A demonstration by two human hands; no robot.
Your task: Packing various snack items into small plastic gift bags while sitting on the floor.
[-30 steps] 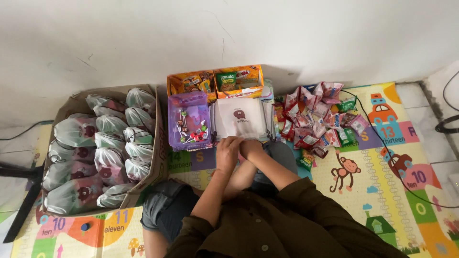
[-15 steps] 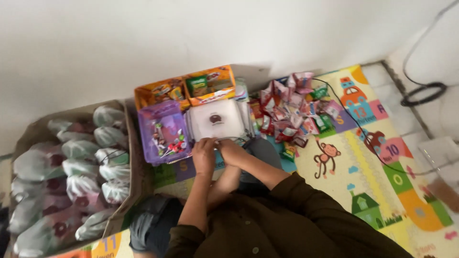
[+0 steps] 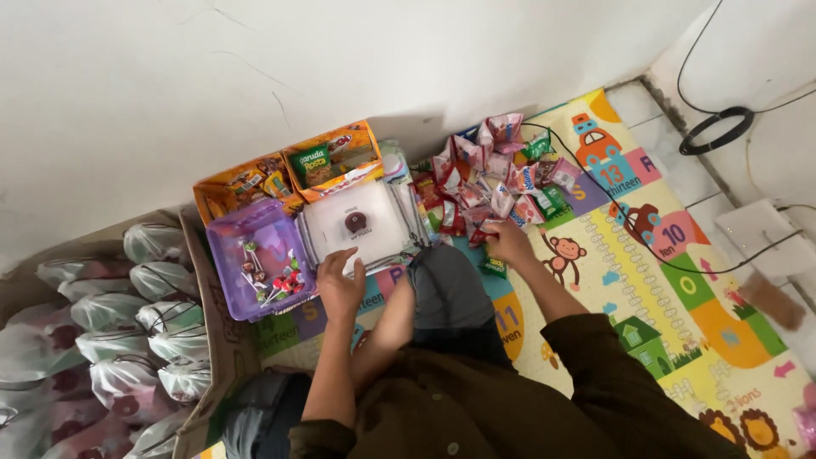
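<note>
I sit on a colourful play mat (image 3: 646,280) facing a wall. My left hand (image 3: 340,287) lies with fingers spread on the near edge of a white stack of clear plastic bags (image 3: 361,223). My right hand (image 3: 508,243) is stretched out to the right, at the near edge of a heap of small red, pink and green snack packets (image 3: 497,174). Its fingers curl down over the packets, and I cannot see whether one is gripped. A green packet (image 3: 492,269) lies just below that hand. My knee (image 3: 442,289) sits between the two arms.
A purple tub with lollipops (image 3: 255,270) stands left of the bag stack. Two orange cartons of snacks (image 3: 333,160) stand behind it. A cardboard box of tied, filled bags (image 3: 144,331) is at far left. Black cables (image 3: 716,133) and a white block (image 3: 756,229) lie at right.
My hands were together in front of the bag stack. Now they are apart: the right one has gone right to the packet heap, the left stays at the stack.
</note>
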